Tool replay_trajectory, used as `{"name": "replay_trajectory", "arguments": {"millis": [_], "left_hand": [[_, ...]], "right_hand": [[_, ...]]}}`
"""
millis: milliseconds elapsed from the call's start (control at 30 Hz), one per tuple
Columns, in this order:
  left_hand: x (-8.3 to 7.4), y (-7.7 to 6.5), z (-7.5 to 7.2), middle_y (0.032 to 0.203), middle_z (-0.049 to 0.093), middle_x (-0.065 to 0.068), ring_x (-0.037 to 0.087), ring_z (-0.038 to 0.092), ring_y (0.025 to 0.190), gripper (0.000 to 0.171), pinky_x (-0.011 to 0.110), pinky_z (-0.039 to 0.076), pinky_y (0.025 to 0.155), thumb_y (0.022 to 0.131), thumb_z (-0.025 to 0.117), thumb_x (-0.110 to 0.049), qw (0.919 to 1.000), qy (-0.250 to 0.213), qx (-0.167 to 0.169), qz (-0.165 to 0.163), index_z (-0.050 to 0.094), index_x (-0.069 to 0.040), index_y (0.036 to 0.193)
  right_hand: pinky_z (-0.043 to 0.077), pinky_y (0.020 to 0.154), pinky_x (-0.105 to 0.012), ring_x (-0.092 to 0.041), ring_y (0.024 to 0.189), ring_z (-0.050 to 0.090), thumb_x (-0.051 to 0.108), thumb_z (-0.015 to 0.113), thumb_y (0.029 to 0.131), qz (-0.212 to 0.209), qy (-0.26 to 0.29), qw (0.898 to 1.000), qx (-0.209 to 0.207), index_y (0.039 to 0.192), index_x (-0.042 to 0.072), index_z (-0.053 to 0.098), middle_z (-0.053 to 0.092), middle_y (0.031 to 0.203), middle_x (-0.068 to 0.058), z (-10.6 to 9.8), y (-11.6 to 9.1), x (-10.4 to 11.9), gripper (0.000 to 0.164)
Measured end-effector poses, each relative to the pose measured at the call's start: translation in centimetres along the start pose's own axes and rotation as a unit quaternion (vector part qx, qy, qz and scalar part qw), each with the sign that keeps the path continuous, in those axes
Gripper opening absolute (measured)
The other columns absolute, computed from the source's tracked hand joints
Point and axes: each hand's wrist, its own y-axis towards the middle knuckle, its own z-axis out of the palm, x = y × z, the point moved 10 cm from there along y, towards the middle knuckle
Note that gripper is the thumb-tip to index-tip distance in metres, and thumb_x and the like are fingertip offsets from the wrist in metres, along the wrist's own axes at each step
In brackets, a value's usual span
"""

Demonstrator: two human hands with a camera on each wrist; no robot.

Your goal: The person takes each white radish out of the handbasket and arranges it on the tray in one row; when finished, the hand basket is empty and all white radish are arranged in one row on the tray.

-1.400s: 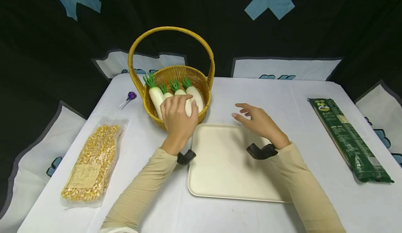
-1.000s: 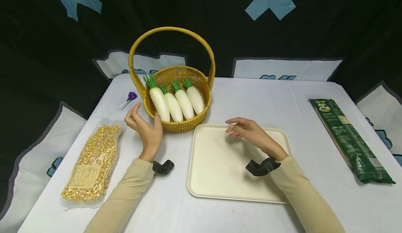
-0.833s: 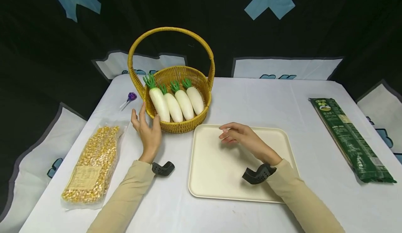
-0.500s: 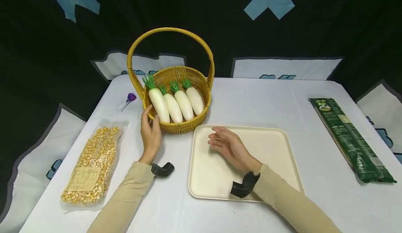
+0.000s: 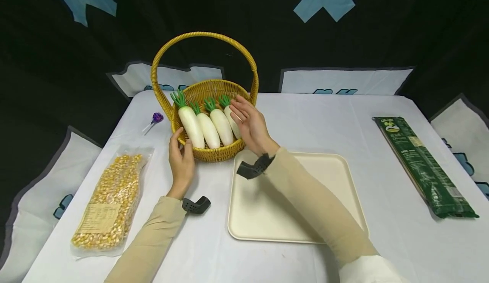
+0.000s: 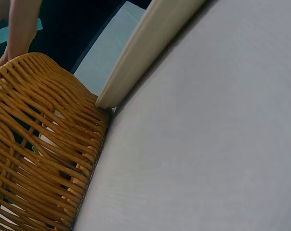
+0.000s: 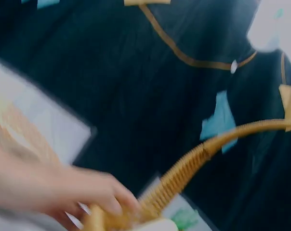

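A yellow wicker basket (image 5: 214, 155) with a tall handle stands at the back left of the table. Inside it several white radishes (image 5: 192, 126) with green tops lie side by side. My left hand (image 5: 181, 164) holds the basket's front-left rim; in the right wrist view the fingers of this left hand (image 7: 73, 190) are blurred at the rim. Over the basket's right side, my right hand (image 5: 252, 126) is raised with fingers extended, holding nothing, and partly hides the rightmost radish. The left wrist view shows the right hand (image 6: 22, 24) beyond the wicker wall (image 6: 49, 144).
A cream tray (image 5: 275, 215) lies in front of the basket, under the right forearm. On the left are a bag of corn kernels (image 5: 111, 198) and a purple-wrapped lollipop (image 5: 157, 117). A long green package (image 5: 424, 168) lies at the right. A black curtain (image 5: 275, 32) hangs behind.
My left hand has come off the radishes, moved left and down, and taken the basket's rim. The right hand dipped over the tray, then went up and left over the basket.
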Motion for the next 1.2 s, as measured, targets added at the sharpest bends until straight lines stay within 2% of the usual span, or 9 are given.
{"name": "replay_trajectory", "arguments": {"millis": [267, 367, 500, 667, 833, 933, 1000, 1067, 1200], "left_hand": [[0.1, -0.2, 0.3, 0.138, 0.038, 0.01, 0.021, 0.038, 0.125, 0.042, 0.04, 0.038, 0.098, 0.091, 0.042, -0.014, 1.0, 0.003, -0.001, 0.0, 0.04, -0.01, 0.133], [0.2, -0.3, 0.4, 0.138, 0.037, 0.011, 0.022, 0.036, 0.126, 0.042, 0.041, 0.037, 0.098, 0.092, 0.042, -0.016, 1.0, 0.003, 0.004, -0.004, 0.039, -0.01, 0.134], [0.3, -0.5, 0.5, 0.139, 0.036, 0.01, 0.022, 0.034, 0.129, 0.042, 0.042, 0.037, 0.099, 0.093, 0.042, -0.017, 0.9999, 0.007, 0.01, -0.009, 0.038, -0.009, 0.134], [0.3, -0.6, 0.1, 0.138, 0.037, 0.009, 0.02, 0.035, 0.127, 0.042, 0.04, 0.038, 0.098, 0.092, 0.043, -0.016, 1.0, 0.004, 0.0, -0.008, 0.04, -0.01, 0.133], [0.4, -0.6, -0.1, 0.138, 0.037, 0.01, 0.02, 0.038, 0.122, 0.041, 0.039, 0.039, 0.096, 0.092, 0.044, -0.015, 1.0, -0.003, 0.0, -0.007, 0.04, -0.009, 0.133], [0.3, -0.6, -0.1, 0.138, 0.037, 0.01, 0.021, 0.04, 0.117, 0.041, 0.038, 0.039, 0.094, 0.092, 0.044, -0.016, 1.0, -0.004, 0.0, -0.008, 0.041, -0.011, 0.133], [0.3, -0.5, -0.1, 0.137, 0.037, 0.01, 0.021, 0.041, 0.116, 0.041, 0.038, 0.039, 0.093, 0.092, 0.044, -0.016, 1.0, -0.004, 0.0, -0.006, 0.041, -0.012, 0.133], [0.2, -0.4, -0.2, 0.137, 0.038, 0.01, 0.021, 0.04, 0.116, 0.041, 0.038, 0.039, 0.093, 0.092, 0.044, -0.016, 1.0, -0.003, -0.001, -0.002, 0.041, -0.011, 0.133], [0.1, -0.3, -0.3, 0.137, 0.038, 0.01, 0.021, 0.04, 0.117, 0.041, 0.038, 0.038, 0.093, 0.092, 0.043, -0.017, 1.0, 0.002, -0.002, 0.003, 0.04, -0.01, 0.133]], "right_hand": [[0.028, 0.11, -0.033, -0.016, 0.131, 0.035, 0.018, 0.048, 0.091, -0.025, -0.156, 0.983, -0.092, 0.132, 0.015, 0.047, 0.041, 0.141, -0.001, -1.4, 4.5, 0.7, 0.041], [0.026, 0.11, -0.035, -0.015, 0.132, 0.034, 0.02, 0.049, 0.091, -0.003, -0.207, 0.972, -0.111, 0.133, 0.014, 0.047, 0.042, 0.14, 0.0, -2.4, 5.5, 0.2, 0.042], [0.018, 0.114, -0.035, -0.016, 0.137, 0.024, 0.029, 0.042, 0.095, 0.059, -0.293, 0.95, -0.085, 0.138, 0.017, 0.039, 0.032, 0.147, 0.002, -2.5, 6.3, -1.2, 0.044], [0.016, 0.114, -0.042, -0.021, 0.14, 0.016, 0.035, 0.042, 0.095, 0.144, -0.389, 0.909, -0.044, 0.143, 0.018, 0.026, 0.02, 0.151, 0.001, -2.0, 6.0, -3.1, 0.054], [0.019, 0.112, -0.045, -0.023, 0.14, 0.015, 0.027, 0.046, 0.094, 0.205, -0.447, 0.87, -0.026, 0.145, 0.019, 0.021, 0.016, 0.152, 0.0, -1.9, 5.5, -4.0, 0.057], [0.046, 0.084, -0.031, -0.017, 0.093, 0.055, 0.019, 0.047, 0.092, 0.225, -0.52, 0.824, -0.011, 0.144, 0.024, 0.025, 0.031, 0.147, -0.005, -2.2, 5.6, -4.0, 0.057], [0.04, 0.056, -0.023, -0.011, 0.055, 0.043, 0.011, 0.047, 0.089, 0.234, -0.563, 0.792, 0.0, 0.143, 0.028, 0.026, 0.041, 0.139, -0.009, -2.4, 5.6, -4.0, 0.06], [0.022, 0.045, -0.024, -0.01, 0.044, 0.017, 0.003, 0.045, 0.085, 0.239, -0.591, 0.771, 0.006, 0.142, 0.03, 0.027, 0.052, 0.127, -0.012, -2.5, 5.8, -3.9, 0.065], [0.02, 0.044, -0.022, -0.009, 0.042, 0.017, -0.004, 0.041, 0.081, 0.243, -0.604, 0.759, 0.015, 0.141, 0.032, 0.029, 0.064, 0.102, -0.011, -2.4, 5.9, -4.0, 0.071]]}}
